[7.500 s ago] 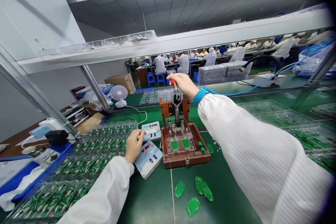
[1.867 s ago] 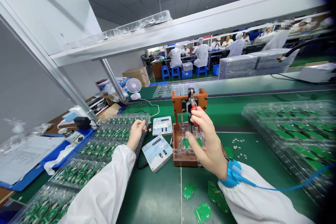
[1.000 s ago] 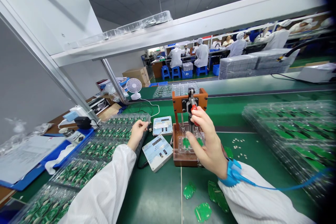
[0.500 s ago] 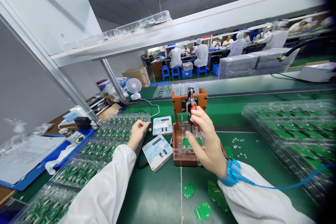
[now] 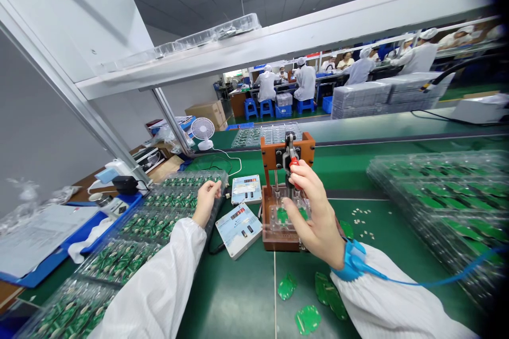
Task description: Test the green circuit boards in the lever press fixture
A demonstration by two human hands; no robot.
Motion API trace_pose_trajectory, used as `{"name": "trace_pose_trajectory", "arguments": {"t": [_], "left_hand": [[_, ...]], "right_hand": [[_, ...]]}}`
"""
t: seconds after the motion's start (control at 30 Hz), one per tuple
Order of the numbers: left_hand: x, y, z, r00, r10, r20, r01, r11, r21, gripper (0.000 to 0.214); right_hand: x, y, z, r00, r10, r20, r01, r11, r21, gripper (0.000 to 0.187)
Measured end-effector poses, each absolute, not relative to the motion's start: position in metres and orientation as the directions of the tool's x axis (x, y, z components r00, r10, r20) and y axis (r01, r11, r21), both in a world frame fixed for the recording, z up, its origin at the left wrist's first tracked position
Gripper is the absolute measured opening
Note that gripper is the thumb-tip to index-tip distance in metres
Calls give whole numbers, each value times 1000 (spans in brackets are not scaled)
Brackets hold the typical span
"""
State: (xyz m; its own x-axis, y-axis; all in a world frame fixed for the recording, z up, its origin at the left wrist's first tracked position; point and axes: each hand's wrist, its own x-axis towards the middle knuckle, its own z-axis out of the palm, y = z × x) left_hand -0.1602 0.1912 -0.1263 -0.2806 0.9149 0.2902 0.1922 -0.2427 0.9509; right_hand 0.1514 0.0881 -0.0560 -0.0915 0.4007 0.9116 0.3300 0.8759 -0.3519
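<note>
My right hand (image 5: 316, 217) has its fingers around the red handle (image 5: 295, 162) of a toggle clamp. The clamp sits on an orange and brown test fixture (image 5: 267, 158). Under its clear plate, partly behind my thumb, green circuit boards (image 5: 282, 215) show. My left hand (image 5: 205, 202) is closed in a pinch above the right edge of a clear tray of circuit boards (image 5: 159, 217); whatever its fingertips hold is hidden. Between my hands stand two light-blue display boxes, the near one (image 5: 240, 230) and the far one (image 5: 245, 189), both with red digits lit.
Loose green boards (image 5: 307, 320) lie in front of the fixture. Small pale pieces (image 5: 363, 221) are scattered to its right, beside stacked clear trays (image 5: 437, 190) of boards. A white fan (image 5: 203, 131) stands behind. A blue wrist strap cord (image 5: 429, 282) runs right from my wrist.
Red digits have lit up on both display boxes, which were dark before. My left fingers have shifted slightly; my right hand stays on the handle.
</note>
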Motion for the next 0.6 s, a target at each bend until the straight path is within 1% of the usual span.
{"name": "trace_pose_trajectory", "arguments": {"t": [0.1, 0.3, 0.47, 0.53, 0.6], "left_hand": [[-161, 193, -128, -280, 922, 268, 172, -226, 959, 49], [-162, 196, -130, -271, 929, 253, 159, -216, 963, 50], [-161, 195, -129, -266, 929, 258, 148, -226, 963, 50], [-161, 195, -129, -261, 930, 259, 145, -228, 963, 50], [-161, 196, -129, -256, 932, 258, 146, -227, 963, 50]], "right_hand": [[152, 92, -54, -81, 369, 926, 357, 878, -319, 66], [162, 100, -42, -94, 259, 961, 452, 871, -191, 57], [178, 110, -38, -206, 153, 967, 560, 829, -12, 59], [184, 113, -34, -259, 118, 959, 597, 800, 63, 56], [187, 114, -23, -282, 92, 955, 613, 783, 105, 52]]}}
